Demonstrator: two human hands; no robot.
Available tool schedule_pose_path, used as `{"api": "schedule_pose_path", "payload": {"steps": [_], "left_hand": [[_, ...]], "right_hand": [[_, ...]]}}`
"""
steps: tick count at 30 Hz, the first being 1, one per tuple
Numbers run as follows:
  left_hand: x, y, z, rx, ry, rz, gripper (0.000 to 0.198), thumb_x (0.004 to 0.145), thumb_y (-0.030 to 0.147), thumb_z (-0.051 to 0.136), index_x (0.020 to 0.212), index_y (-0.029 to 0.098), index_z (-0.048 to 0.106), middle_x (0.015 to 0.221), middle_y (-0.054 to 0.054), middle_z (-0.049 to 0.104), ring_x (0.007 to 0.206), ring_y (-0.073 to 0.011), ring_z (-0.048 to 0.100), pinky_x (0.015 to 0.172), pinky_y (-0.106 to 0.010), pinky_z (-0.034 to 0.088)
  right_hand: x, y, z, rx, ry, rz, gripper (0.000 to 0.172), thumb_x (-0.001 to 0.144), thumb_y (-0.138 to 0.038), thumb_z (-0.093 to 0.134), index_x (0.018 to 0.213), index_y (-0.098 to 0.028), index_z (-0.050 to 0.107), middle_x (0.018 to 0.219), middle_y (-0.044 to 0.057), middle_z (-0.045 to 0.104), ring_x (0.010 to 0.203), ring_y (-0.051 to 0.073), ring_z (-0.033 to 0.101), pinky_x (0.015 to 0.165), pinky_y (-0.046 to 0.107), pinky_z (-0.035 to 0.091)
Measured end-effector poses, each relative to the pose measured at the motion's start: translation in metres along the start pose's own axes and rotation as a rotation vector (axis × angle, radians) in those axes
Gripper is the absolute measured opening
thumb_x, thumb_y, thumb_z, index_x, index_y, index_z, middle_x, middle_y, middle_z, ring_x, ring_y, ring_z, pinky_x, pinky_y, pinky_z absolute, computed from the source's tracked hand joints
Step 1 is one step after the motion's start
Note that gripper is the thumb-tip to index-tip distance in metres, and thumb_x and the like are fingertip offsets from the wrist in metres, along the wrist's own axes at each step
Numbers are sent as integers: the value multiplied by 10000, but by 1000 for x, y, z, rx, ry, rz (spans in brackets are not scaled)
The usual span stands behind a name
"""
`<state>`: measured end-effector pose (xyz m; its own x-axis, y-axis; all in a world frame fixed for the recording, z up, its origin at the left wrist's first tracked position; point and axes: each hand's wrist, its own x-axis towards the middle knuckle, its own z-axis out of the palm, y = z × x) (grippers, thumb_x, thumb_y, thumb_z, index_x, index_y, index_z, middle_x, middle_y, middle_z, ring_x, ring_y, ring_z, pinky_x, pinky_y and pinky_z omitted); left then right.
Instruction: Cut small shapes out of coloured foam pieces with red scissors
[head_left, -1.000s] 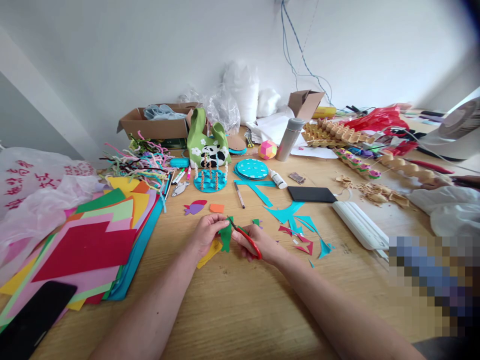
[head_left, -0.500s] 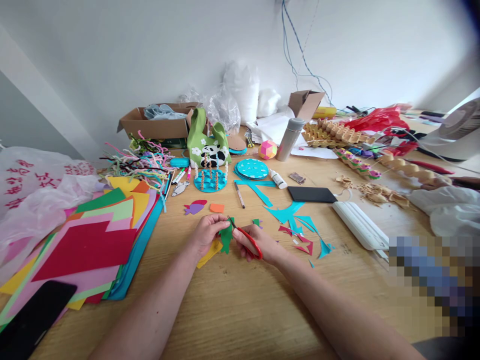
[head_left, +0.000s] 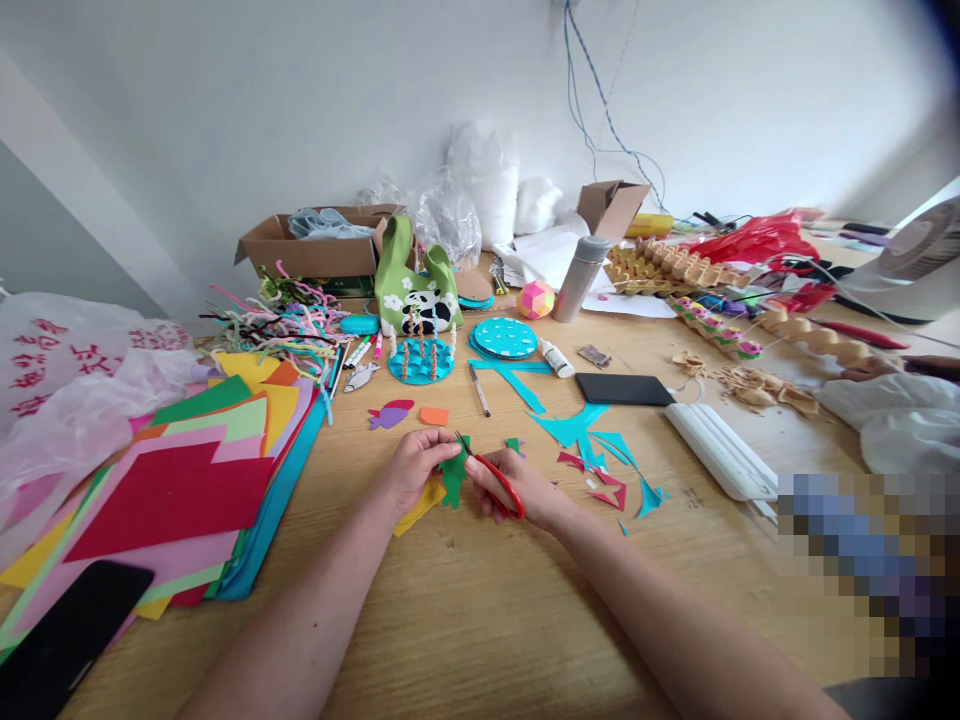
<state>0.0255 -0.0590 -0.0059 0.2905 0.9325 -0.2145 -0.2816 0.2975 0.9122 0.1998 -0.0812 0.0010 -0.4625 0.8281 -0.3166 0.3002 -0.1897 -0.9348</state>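
Between thumb and fingers, my left hand [head_left: 417,468] pinches a piece of green felt or paper [head_left: 453,480]. My right hand [head_left: 510,488] grips red-handled scissors [head_left: 504,486], their blades lying against the green piece's upper part. Whether the blades are parted cannot be made out. Beneath my left hand lies a yellow piece [head_left: 420,508] on the table. Farther off are purple and red fish-shaped cutouts [head_left: 391,414] and an orange piece [head_left: 433,416]. A small green scrap [head_left: 513,444] rests just beyond my right hand.
Coloured sheets [head_left: 172,500] and a phone [head_left: 82,620] lie at left. Blue scraps [head_left: 577,430] and red scraps [head_left: 607,490] are to the right, near a white power strip [head_left: 720,450]. A pen [head_left: 479,390], glue bottle [head_left: 555,358] and grey flask [head_left: 581,280] stand or lie beyond.
Almost nothing differs. The green piece has shifted very slightly; both hands and the scissors stay in place.
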Motion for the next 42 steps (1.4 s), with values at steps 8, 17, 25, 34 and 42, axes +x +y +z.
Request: {"api": "schedule_pose_path", "payload": {"steps": [8,17,25,34,42], "left_hand": [[1,-1,-2,0,-5,3,222,593,292,806,639,145,646,612,4,565,555,-96,486,561,-242,346],[-1,1,1,-3,-11,2,223,598,291,807,636,142,645,619,2,565,565,-96,492,561,-238,349],[0,0,0,-11,-11,-6,225,598,287,814,639,145,645,620,4,576,573,-99,501,580,-239,362],[0,1,0,-11,-22,-3,246,586,308,824,627,146,643,615,4,566,562,-96,486,568,-241,350],[0,1,-1,-2,-23,-2,240,590,303,820,632,144,646,615,-3,576,567,-100,492,571,-241,353]], "right_hand": [[0,-1,0,9,9,15,608,779,-750,571,604,-173,500,478,-4,555,391,87,508,370,180,349],[-2,-3,1,15,17,34,607,769,-755,575,610,-174,502,485,-6,556,389,88,507,363,183,346],[-1,-3,1,7,13,24,611,760,-765,573,607,-179,495,483,-6,553,391,91,508,366,183,346],[-2,-5,2,19,31,43,635,744,-788,568,611,-170,505,484,-2,551,378,85,500,363,181,335],[-3,-5,1,3,25,42,632,753,-781,565,607,-170,501,484,-4,552,375,80,498,356,174,337]]}}
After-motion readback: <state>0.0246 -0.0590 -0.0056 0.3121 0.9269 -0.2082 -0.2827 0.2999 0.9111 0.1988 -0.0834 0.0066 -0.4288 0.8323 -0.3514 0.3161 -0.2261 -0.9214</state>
